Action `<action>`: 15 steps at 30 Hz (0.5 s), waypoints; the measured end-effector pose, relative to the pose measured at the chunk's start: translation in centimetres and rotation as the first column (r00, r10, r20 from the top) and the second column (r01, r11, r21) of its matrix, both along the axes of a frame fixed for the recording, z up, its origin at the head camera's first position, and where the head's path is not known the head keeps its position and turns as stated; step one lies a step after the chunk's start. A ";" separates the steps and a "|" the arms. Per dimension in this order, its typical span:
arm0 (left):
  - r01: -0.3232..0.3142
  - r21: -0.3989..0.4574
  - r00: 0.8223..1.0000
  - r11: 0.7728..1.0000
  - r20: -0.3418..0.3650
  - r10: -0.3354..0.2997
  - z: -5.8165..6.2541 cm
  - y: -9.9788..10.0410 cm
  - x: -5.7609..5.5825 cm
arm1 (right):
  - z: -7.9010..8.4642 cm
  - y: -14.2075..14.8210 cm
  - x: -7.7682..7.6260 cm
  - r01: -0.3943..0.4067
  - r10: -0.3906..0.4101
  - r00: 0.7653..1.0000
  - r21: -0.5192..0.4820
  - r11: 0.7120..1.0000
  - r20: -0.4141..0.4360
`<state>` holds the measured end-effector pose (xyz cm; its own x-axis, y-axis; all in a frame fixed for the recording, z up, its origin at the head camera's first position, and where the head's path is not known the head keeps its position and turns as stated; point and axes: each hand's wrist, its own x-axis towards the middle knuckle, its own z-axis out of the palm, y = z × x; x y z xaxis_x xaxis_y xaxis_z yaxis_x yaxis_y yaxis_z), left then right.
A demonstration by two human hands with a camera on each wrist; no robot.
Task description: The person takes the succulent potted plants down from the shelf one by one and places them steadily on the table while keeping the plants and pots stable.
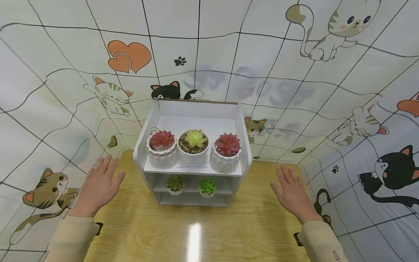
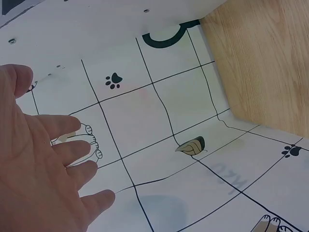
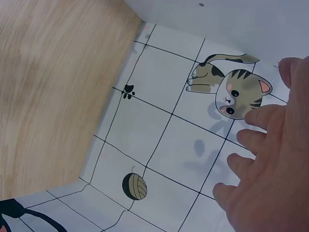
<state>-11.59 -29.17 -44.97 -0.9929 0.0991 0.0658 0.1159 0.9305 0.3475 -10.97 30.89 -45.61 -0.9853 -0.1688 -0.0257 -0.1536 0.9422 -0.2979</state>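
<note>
1. White shelf (image 1: pixel 196 122) stands on the wooden desk (image 1: pixel 157 233), towards the back and between the two hands, carrying plants at two heights
2. Across its top level, three pots make a row: the left red plant (image 1: pixel 162 138) in a white pot with a wavy rim, the yellow-green plant (image 1: pixel 195 138) in a smooth round white pot with small stones, and the right red plant (image 1: pixel 228 144) in a ribbed white pot
3. Below that level, two smaller plants sit with a gap between them: the dull green plant (image 1: pixel 175 183) at the left, the bright green plant (image 1: pixel 207 186) at the right, both in small white pots
4. Left hand (image 1: pixel 98 187) is wide and bare, fingers straight and thumb standing apart, well to the left of the shelf
5. Right hand (image 1: pixel 292 193) is wide and bare too, fingers straight and thumb out, well to the right of the shelf
6. Pale left sleeve (image 1: pixel 72 233) and right sleeve (image 1: pixel 322 240) cover the forearms
7. A bright patch of light (image 1: pixel 194 242) shines on the desk in front of the shelf
8. A white wall covering (image 1: pixel 216 54) with dark lines, cats and orange hearts (image 1: pixel 137 54) surrounds the back and sides
</note>
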 end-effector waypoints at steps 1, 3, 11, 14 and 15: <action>0.000 0.003 1.000 1.000 -0.005 0.000 0.0 0.1 0.0 | 0.0 0.0 0.0 0.001 -0.001 1.000 -0.007 1.000 0.004; 0.002 0.015 1.000 1.000 -0.026 -0.002 0.0 0.2 0.0 | 0.0 -0.1 0.0 0.000 0.000 1.000 -0.018 1.000 0.009; 0.014 0.053 0.995 0.998 -0.098 -0.009 0.0 0.9 0.2 | -0.3 -0.4 0.0 -0.010 0.010 1.000 -0.053 0.999 0.001; 0.021 0.064 0.994 0.998 -0.110 -0.014 -0.1 1.1 0.2 | -0.4 -0.6 -0.1 -0.008 0.008 1.000 -0.067 0.998 -0.004; 0.025 0.071 0.993 0.997 -0.115 -0.016 -0.1 1.2 0.2 | -0.5 -0.7 -0.1 -0.007 0.007 1.000 -0.075 0.997 -0.005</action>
